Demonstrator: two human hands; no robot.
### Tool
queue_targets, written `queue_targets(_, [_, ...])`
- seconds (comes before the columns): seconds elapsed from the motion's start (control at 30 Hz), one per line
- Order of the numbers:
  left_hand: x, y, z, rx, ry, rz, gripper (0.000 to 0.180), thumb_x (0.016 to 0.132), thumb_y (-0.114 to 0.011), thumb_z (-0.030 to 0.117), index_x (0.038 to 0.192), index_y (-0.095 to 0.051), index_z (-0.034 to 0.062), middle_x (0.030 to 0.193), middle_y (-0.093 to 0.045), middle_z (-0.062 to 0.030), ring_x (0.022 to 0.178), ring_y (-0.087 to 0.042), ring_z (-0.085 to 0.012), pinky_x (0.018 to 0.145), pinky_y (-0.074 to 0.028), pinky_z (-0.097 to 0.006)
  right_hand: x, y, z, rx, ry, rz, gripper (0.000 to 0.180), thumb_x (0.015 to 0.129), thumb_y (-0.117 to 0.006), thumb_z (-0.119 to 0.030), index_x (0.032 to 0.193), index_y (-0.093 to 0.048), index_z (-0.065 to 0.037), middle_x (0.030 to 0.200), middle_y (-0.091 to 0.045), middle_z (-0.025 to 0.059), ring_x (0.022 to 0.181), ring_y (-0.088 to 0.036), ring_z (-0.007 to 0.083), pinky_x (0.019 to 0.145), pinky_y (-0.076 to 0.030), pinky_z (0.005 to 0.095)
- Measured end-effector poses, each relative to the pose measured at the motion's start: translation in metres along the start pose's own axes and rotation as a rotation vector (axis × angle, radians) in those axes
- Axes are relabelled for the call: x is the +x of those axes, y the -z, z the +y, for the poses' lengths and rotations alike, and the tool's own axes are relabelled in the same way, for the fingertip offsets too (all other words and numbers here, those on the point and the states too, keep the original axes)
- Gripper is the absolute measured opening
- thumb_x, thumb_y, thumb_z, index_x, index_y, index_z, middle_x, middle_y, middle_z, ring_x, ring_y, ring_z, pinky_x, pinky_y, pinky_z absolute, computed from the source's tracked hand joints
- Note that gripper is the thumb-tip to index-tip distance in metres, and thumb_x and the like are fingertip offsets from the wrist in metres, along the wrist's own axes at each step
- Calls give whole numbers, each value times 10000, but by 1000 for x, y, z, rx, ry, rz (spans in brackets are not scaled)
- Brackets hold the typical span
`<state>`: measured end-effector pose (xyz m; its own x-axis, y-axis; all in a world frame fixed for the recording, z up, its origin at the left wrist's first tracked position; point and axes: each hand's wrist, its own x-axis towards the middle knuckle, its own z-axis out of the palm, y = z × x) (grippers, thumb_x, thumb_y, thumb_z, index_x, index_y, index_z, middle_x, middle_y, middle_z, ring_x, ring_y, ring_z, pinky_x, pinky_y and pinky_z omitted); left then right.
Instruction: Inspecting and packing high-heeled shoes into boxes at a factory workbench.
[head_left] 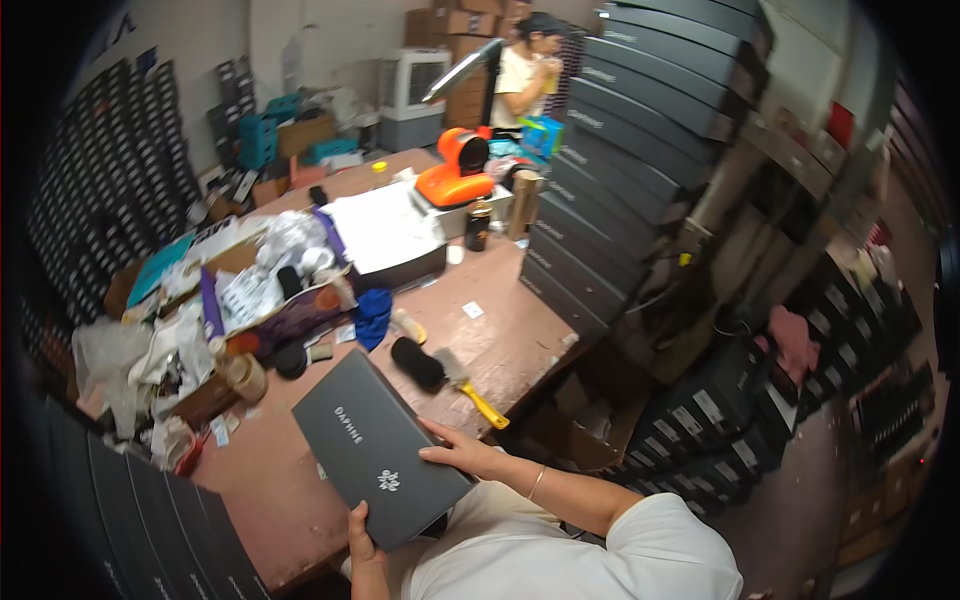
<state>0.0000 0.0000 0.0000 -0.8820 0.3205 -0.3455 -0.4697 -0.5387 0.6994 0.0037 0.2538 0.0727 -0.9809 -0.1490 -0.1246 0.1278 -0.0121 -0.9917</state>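
Note:
A dark grey lidded shoebox (pixel 375 440) with pale print on top lies over the near edge of the pinkish table (pixel 270 490), close to my body. My left hand (pixel 364 538) grips its near left edge, thumb up on the side and fingers hidden beneath. On its right side my right hand (pixel 458 450) holds the edge, with thumb and fingers laid over the lid. Just beyond the box are a black brush (pixel 417 363) and a yellow-handled brush (pixel 474 392), both untouched. A crumpled blue cloth (pixel 373 319) lies farther off.
A tall stack of grey shoeboxes (pixel 610 180) rises at the table's right. Cartons of crumpled plastic and paper (pixel 285 280) crowd the left. An orange device (pixel 460 170) and a dark bottle (pixel 478 226) stand at the back. Another person (pixel 522 80) stands beyond the table.

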Motion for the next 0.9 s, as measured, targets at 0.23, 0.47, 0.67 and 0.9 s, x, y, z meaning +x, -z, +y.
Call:
queue_targets(0.23, [7, -155, 88, -208, -131, -363, 512, 915, -506, 403, 1268, -511, 33, 1184, -606, -98, 1062, -599, -225, 939, -482, -352, -66, 20, -172, -1131, 824, 278, 747, 802, -658, -493, 1427, -376, -198, 1510, -258, 158, 1418, -198, 353, 1135, -136, 552])
queue_targets(0.47, [27, -310, 172, -205, -246, -633, 471, 938, -484, 415, 1258, -522, 70, 1183, -608, -57, 1066, -599, -186, 925, -492, -336, -46, 89, -260, -2117, 1251, 846, 778, 810, -596, -346, 1451, -169, -455, 1527, -244, 61, 1412, -224, 340, 1115, -100, 664])
queue_targets(0.67, [5, -491, 240, -128, -340, -1016, 463, 957, -459, 440, 1287, -515, 121, 1208, -596, -63, 1125, -570, -193, 959, -467, -354, -89, 175, -447, -2212, 1606, 1143, 850, 686, -782, -369, 1416, -348, -399, 1477, -323, 100, 1325, -389, 353, 1066, -234, 643])
queue_targets(0.9, [2, -572, 232, 700, -837, -1255, 772, 860, -686, 363, 1468, -292, 96, 1426, -343, -177, 1144, -534, -250, 910, -492, -375, -190, 267, -630, -2061, 1279, 1485, 1172, 545, -892, -205, 1471, -184, -80, 1374, -321, 234, 1316, -292, 411, 1108, -288, 473])
